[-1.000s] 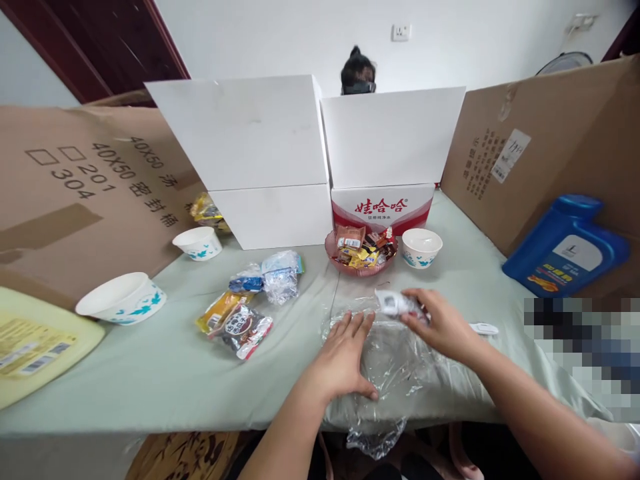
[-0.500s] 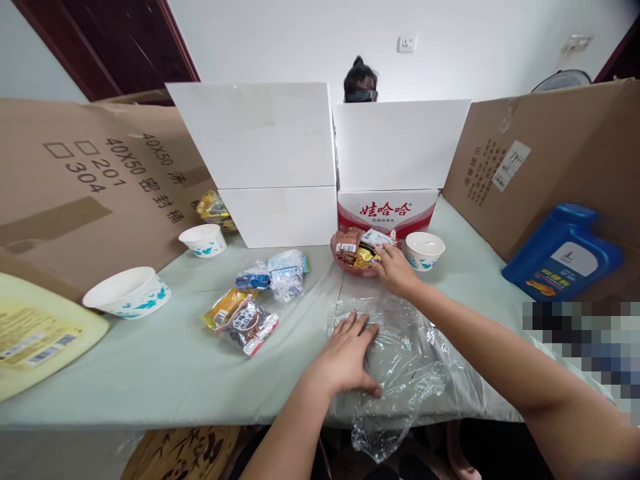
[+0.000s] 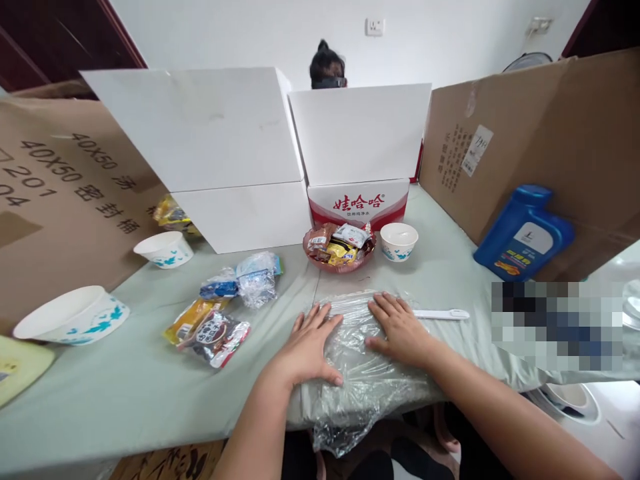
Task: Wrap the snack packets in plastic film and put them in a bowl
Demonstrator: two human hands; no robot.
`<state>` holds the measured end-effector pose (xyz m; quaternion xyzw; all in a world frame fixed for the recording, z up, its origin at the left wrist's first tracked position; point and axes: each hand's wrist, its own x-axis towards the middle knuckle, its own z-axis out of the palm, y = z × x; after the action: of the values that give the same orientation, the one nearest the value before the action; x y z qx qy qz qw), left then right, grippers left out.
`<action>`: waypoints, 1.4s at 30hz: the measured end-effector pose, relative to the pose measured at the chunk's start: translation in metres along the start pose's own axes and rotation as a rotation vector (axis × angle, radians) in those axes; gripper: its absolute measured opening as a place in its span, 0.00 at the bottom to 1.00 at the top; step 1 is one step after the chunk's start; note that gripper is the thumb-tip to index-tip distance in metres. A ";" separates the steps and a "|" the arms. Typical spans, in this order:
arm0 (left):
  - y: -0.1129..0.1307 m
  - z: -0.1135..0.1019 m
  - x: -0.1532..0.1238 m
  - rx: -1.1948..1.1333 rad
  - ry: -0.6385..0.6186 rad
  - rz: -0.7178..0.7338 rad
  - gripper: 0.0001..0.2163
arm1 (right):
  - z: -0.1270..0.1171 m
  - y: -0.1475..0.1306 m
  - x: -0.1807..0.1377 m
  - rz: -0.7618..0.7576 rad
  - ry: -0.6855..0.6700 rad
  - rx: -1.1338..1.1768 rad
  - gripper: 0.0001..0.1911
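A clear plastic bag lies flat on the pale green tablecloth and hangs over the near table edge. My left hand rests flat on the bag's left side, fingers spread. Flat on its right side, with fingers stretched out, lies my right hand, and it holds nothing. Behind the bag a pink bowl of wrapped snacks stands next to a small white paper bowl. A white plastic strip lies just right of my right hand.
Several snack packets lie left of the bag. Two white paper bowls stand at the left. White boxes and cardboard walls ring the table. A blue jug leans at the right. A person's head shows behind the boxes.
My right hand carried a white packet to the pink bowl, left it there, and came back empty to lie flat on the bag. My view shifted right.
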<state>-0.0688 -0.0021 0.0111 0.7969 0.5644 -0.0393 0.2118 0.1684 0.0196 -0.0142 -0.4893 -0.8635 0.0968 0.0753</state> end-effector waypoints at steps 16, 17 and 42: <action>-0.002 -0.004 -0.006 -0.099 0.424 0.083 0.22 | -0.042 0.063 -0.017 0.421 0.132 0.001 0.16; 0.001 -0.003 -0.005 -0.093 0.402 0.062 0.22 | -0.043 0.066 -0.019 0.457 0.103 -0.028 0.16; 0.007 0.007 0.000 -0.019 0.054 0.090 0.38 | -0.027 0.058 -0.008 0.191 0.088 1.285 0.14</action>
<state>-0.0607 -0.0065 0.0072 0.8201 0.5340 -0.0027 0.2054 0.2264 0.0445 -0.0019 -0.4247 -0.5824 0.5801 0.3793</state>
